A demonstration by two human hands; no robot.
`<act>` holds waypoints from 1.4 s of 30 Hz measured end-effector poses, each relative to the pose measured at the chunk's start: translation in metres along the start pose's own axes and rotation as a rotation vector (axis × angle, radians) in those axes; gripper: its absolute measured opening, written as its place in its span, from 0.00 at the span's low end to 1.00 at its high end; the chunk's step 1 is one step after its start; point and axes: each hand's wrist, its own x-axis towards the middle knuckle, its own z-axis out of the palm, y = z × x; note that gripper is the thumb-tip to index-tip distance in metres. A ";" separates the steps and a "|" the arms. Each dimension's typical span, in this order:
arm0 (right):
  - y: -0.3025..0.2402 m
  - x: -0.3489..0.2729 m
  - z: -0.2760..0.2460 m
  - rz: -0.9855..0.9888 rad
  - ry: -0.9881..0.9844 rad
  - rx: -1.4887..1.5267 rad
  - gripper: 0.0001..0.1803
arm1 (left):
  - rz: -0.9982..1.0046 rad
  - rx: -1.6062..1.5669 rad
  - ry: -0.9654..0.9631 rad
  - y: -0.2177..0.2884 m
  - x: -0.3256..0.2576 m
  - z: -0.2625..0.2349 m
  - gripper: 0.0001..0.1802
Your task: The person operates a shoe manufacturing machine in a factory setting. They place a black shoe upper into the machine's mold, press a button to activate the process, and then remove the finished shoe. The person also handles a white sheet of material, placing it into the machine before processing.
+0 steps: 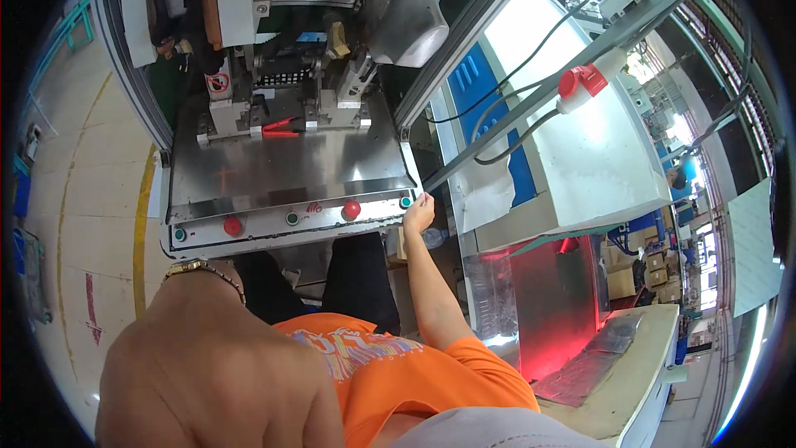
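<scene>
My right hand (420, 214) is at the right front corner of a machine's control panel (315, 224), its fingers curled closed at the edge, touching or right beside a green push button (405, 202). What the fingertips press or grip is partly hidden. Large and close at the lower left is the back of my left hand (224, 373). Its fingers run out of the picture at the lower edge. A gold-coloured watch (189, 266) is on that wrist. Behind the panel, red-handled pliers (280, 129) lie on the metal machine bed (282, 162), before the clamping fixtures (224, 116).
Two red mushroom buttons (351, 210) and more green ones sit along the panel. Metal frame posts (133, 66) flank the machine. To the right stand a white cabinet (589, 158), a slanting bar with a red plug (582, 85), and a red-lit box (555, 307).
</scene>
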 end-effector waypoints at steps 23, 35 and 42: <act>-0.038 0.221 -0.149 -0.064 -0.224 -0.676 0.21 | -0.469 0.545 1.213 -0.114 -0.129 -0.053 0.09; 0.015 0.126 -0.273 -0.210 -0.251 -0.569 0.15 | -0.857 1.104 1.127 -0.171 -0.176 -0.064 0.13; -0.113 0.020 -0.317 -0.504 -0.834 -0.384 0.16 | -0.701 1.765 0.163 -0.222 -0.063 -0.099 0.38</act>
